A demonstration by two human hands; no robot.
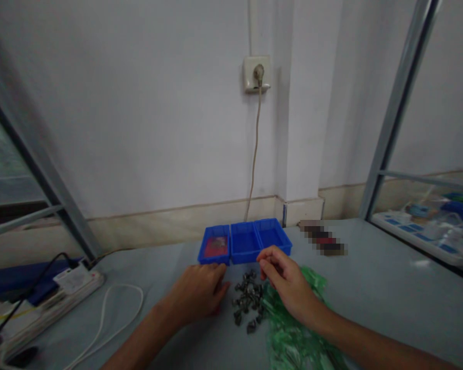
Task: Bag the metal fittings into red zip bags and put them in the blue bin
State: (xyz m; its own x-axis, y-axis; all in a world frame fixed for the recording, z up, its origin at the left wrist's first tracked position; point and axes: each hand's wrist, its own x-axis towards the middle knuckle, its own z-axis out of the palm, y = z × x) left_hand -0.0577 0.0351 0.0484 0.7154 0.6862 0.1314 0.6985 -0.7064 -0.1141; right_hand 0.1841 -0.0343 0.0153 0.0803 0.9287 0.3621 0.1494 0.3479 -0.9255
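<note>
Small dark metal parts [249,295], several of them, lie in a loose pile on the table between my two hands. My left hand [200,292] rests at the left of the pile, back up, its fingers curled under with the thumb toward the parts. Whatever it may hold is hidden. To the right of the pile, my right hand [287,282] is raised with curled fingers and the thumb near the index finger; I cannot make out anything in it. Under and beside that hand lies a crumpled green plastic bag [293,334].
Behind the hands stand three blue bins: a left bin [228,245] with reddish contents, a middle bin [245,241] and a right bin [272,234]. A power strip [42,318] and white cable [137,298] lie left. A blurred-out item [324,239] sits back right.
</note>
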